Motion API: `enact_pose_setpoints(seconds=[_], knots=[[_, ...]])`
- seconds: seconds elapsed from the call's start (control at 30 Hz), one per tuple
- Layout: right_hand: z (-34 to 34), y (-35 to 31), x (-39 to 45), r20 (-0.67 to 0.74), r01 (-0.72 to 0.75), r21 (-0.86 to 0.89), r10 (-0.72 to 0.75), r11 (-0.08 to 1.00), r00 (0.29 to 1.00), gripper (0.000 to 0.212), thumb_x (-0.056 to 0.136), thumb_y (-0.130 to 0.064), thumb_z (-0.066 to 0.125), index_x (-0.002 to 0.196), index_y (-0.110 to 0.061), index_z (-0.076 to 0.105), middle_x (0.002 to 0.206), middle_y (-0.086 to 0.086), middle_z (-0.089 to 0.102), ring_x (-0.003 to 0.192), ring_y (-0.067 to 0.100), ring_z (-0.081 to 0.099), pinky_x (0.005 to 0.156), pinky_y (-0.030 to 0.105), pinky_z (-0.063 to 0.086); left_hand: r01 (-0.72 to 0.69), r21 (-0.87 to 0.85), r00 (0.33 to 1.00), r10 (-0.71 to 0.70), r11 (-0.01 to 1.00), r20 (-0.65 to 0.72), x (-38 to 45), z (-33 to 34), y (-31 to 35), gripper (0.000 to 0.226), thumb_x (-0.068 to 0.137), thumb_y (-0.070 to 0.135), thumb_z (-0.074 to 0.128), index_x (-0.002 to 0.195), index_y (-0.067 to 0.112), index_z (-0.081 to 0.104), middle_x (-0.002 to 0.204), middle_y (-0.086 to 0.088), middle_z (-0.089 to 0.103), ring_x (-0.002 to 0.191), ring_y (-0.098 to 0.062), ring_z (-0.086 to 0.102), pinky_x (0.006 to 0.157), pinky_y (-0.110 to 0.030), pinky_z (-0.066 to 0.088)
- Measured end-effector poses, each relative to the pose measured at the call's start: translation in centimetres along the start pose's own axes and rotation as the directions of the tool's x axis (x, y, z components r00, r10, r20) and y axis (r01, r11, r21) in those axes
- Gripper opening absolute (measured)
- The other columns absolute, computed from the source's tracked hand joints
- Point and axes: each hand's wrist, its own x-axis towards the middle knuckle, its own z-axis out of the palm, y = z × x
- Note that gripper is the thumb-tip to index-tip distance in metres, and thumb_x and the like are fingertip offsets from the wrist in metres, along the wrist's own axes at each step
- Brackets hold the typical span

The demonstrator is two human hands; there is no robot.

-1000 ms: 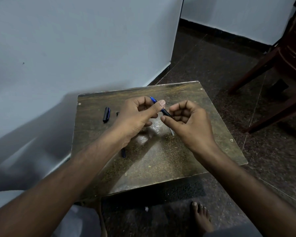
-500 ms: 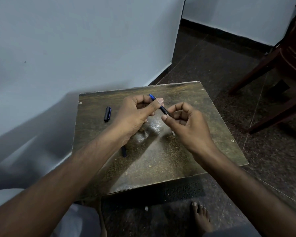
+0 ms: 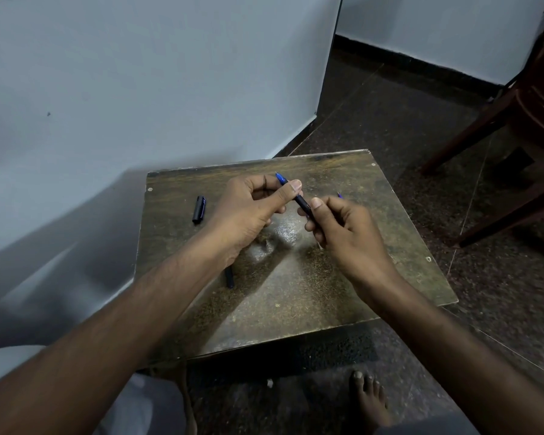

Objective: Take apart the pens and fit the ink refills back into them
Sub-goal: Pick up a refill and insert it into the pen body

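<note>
Above the worn bench (image 3: 296,309), my left hand (image 3: 248,211) and right hand (image 3: 346,233) both pinch one pen (image 3: 297,197), its blue tip pointing away. I seem mid-disassembly; next, twist the sections apart. A cap (image 3: 198,209) lies left.

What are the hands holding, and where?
Both grip one slim dark pen with a blue tip: the left hand near its tip end, the right hand round its back end.

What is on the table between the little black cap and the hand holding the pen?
Nothing: in the head view, bare tabletop lies between the black cap and the left hand.
</note>
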Motion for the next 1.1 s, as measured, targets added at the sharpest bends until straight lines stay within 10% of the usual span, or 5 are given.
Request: enact_pose_setpoints(seconds=[1.1], knots=[[0.18, -0.44, 0.01, 0.017, 0.037, -0.087, -0.035, 0.996, 0.999, 0.016, 0.104, -0.031, 0.071, 0.096, -0.018, 0.073, 0.077, -0.002, 0.077, 0.069, 0.008, 0.066, 0.071, 0.046, 0.056, -0.028, 0.034, 1.000, 0.028, 0.999, 0.004, 0.10, -0.29, 0.06, 0.025, 0.091, 0.052, 0.082, 0.097, 0.029, 0.088, 0.103, 0.003, 0.086, 0.086, 0.003, 0.068, 0.074, -0.023, 0.049]])
